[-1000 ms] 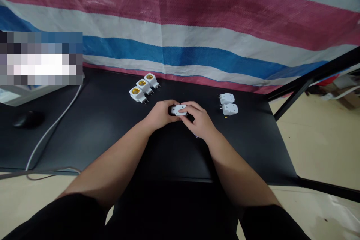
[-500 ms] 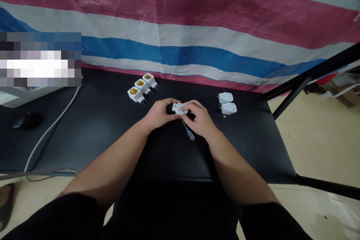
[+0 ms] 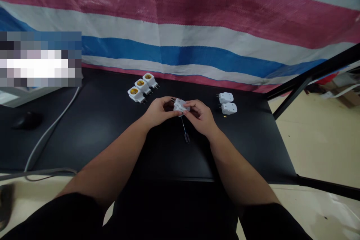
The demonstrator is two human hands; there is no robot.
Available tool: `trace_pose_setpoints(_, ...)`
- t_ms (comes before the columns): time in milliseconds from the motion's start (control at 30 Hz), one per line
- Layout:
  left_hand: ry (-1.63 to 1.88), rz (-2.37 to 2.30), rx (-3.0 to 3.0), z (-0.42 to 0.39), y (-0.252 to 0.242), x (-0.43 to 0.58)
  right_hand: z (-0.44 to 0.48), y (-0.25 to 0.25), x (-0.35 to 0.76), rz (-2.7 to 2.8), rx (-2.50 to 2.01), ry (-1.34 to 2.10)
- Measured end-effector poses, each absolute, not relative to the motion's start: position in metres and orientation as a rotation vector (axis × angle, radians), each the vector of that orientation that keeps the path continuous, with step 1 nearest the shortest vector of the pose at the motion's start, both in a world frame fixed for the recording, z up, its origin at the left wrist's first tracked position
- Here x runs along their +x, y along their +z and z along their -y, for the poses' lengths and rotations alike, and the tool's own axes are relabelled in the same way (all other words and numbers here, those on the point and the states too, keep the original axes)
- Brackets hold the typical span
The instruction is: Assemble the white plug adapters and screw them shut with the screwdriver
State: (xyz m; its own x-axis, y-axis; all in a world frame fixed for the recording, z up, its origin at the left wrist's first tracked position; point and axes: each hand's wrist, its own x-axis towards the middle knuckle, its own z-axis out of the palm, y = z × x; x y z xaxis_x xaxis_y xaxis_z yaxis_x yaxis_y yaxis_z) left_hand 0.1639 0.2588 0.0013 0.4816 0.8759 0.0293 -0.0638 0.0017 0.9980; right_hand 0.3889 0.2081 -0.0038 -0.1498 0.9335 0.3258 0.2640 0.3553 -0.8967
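Above the middle of the black table, both hands hold a white plug-in lamp socket (image 3: 180, 108), its metal prongs pointing left. My left hand (image 3: 157, 113) grips the prong side, thumb along the near edge. On the other side, my right hand (image 3: 201, 118) has its fingers and thumb closed on the body. A screwdriver (image 3: 186, 137) with a dark handle points up toward the socket from below; its tip is hidden, and I cannot tell whether a hand touches it.
Three white lamp sockets (image 3: 141, 84) with brass-coloured insides stand in a row to the left. Two more (image 3: 228, 108) lie face down to the right, beside a tiny yellowish piece (image 3: 225, 116). A black mouse (image 3: 26, 120) and a white cable (image 3: 50, 125) are far left. Striped sheeting (image 3: 180, 54) hangs behind.
The socket in my hands has turned and tilted, so its prongs now show at the left. The screwdriver's handle has swung slightly left and toward me.
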Motion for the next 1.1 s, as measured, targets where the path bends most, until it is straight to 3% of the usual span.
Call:
trace_pose_setpoints(600, 0.944, -0.648, 1.121, -0.259, 0.003, 0.168, -0.212, -0.009, 0.383, 1.445, -0.998, 1.056)
trace_pose_setpoints(1100, 0.842, -0.672, 0.547, -0.247, 0.011, 0.183, -0.199, 0.007, 0.369, 1.781, -1.091, 0.591)
